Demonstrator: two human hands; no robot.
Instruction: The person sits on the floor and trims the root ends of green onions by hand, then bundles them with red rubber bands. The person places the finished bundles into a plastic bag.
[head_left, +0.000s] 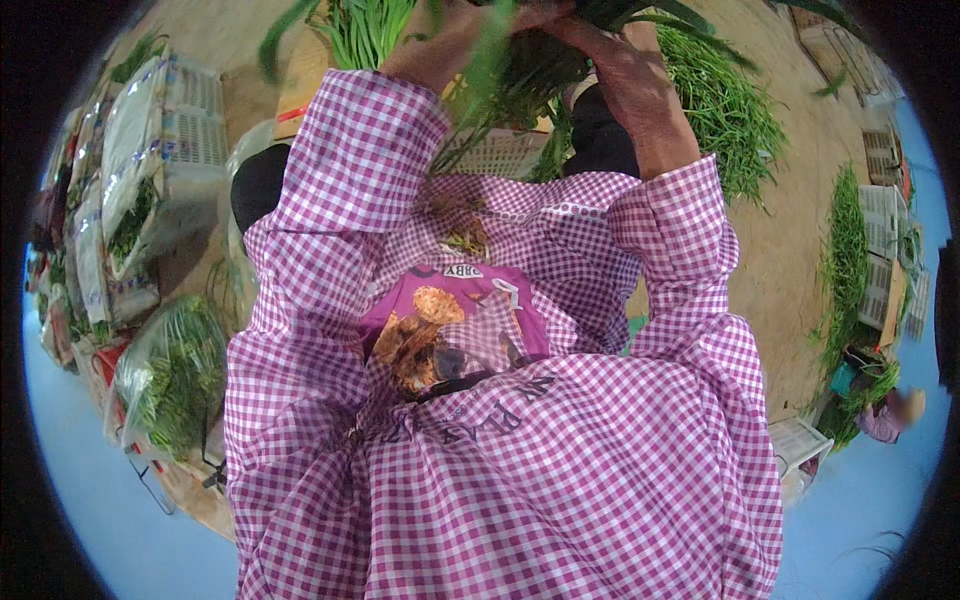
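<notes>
Both hands are at the upper rim, partly cut off and blurred. My left hand (517, 16) and my right hand (604, 46) meet around a dark bunch of long-leaved greens (536, 71), whose loose leaves hang down toward my lap. Behind my left forearm, a bundle of bright green stalks (367, 30) rests on a tan board (304, 82). To the right of my right forearm lies a heap of thin green stalks (716, 105) on the floor. Below the bunch, a white slatted plastic crate (499, 154) shows between my knees. Plant scraps (466, 236) lie on my checked apron.
White crates (195, 120) with clear plastic over them stand at left, above a clear bag of greens (176, 382). Along the right runs a row of greens (844, 255) beside more crates (881, 217). Another person (885, 420) is at far right, near a white basket (802, 442).
</notes>
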